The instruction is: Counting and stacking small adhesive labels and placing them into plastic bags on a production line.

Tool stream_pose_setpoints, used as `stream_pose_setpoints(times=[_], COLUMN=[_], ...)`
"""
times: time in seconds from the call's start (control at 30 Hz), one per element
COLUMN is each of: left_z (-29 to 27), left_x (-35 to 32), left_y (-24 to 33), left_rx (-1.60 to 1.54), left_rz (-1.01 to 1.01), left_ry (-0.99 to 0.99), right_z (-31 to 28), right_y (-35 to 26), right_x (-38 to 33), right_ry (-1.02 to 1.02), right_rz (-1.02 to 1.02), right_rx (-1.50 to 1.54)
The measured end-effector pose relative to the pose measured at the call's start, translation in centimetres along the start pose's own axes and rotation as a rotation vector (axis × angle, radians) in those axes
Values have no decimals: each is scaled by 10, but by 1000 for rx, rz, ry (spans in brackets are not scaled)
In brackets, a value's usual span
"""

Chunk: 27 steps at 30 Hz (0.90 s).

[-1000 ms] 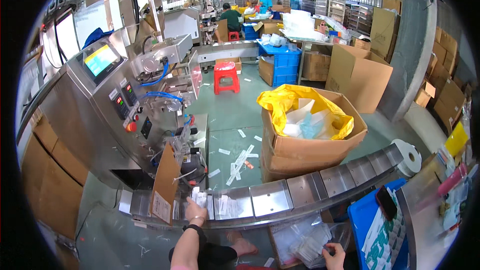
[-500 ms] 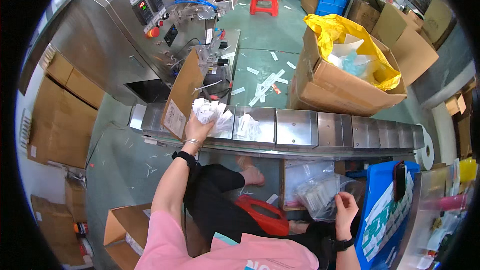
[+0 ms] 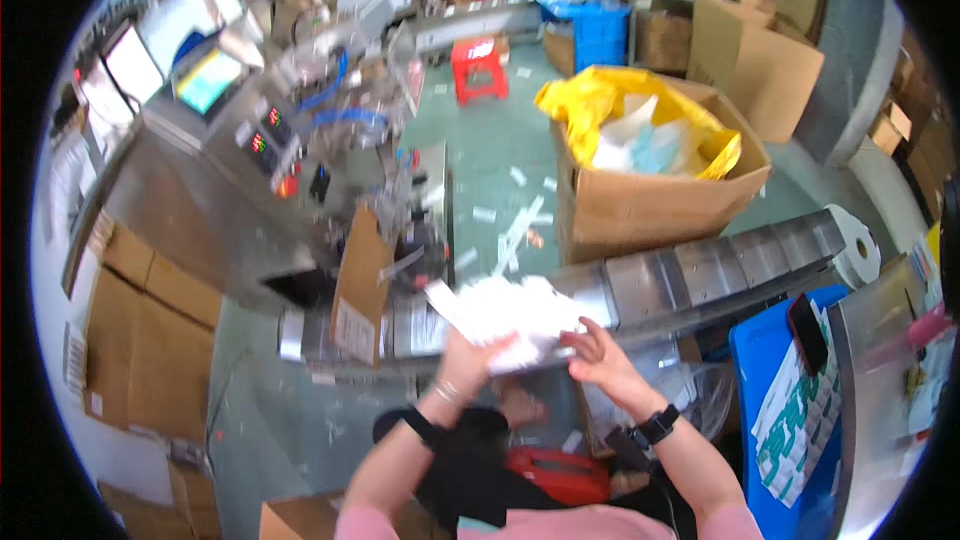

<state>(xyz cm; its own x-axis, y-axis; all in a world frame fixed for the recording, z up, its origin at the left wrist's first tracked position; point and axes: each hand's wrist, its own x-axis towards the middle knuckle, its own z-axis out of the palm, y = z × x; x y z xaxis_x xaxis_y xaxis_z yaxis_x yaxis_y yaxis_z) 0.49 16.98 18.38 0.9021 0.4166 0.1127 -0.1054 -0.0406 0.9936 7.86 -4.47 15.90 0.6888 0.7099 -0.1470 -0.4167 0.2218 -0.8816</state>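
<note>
My left hand (image 3: 468,358) is closed around a thick bundle of white paper-like slips or packets (image 3: 512,312), held above the row of metal trays. Glare and motion blur hide the details of the bundle. At its right edge is my right hand (image 3: 605,365), its fingers bent and apart, with the fingertips at or just touching the slips. Under the bundle runs the row of metal trays (image 3: 640,285), partly covered by it.
A brown cardboard piece (image 3: 360,285) stands upright on the trays' left part. Beyond them is a large carton (image 3: 640,210) with a yellow liner. A steel machine (image 3: 190,220) is at left. On the right, a blue board (image 3: 750,360) bears a phone (image 3: 808,333). Clear plastic bags (image 3: 690,390) lie below the trays.
My left hand has lifted the white bundle from the trays and moved right. My right hand has left the clear plastic bag and come up to the bundle. The view has tilted up.
</note>
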Motion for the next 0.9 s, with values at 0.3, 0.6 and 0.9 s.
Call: stream_pose_setpoints(times=[0.3, 0.6, 0.9], left_z=[176, 291, 387], left_x=[-57, -53, -89], left_y=[-9, -11, -19], left_rx=[-289, 101, -690], left_rz=[-142, 169, -496], left_ry=[-628, -1011, -918], right_z=[-51, -105, -178], right_y=[-45, -74, -64], right_x=[-101, -182, -252], right_ry=[184, 580, 916], right_rz=[18, -222, -473], right_rx=[235, 100, -437])
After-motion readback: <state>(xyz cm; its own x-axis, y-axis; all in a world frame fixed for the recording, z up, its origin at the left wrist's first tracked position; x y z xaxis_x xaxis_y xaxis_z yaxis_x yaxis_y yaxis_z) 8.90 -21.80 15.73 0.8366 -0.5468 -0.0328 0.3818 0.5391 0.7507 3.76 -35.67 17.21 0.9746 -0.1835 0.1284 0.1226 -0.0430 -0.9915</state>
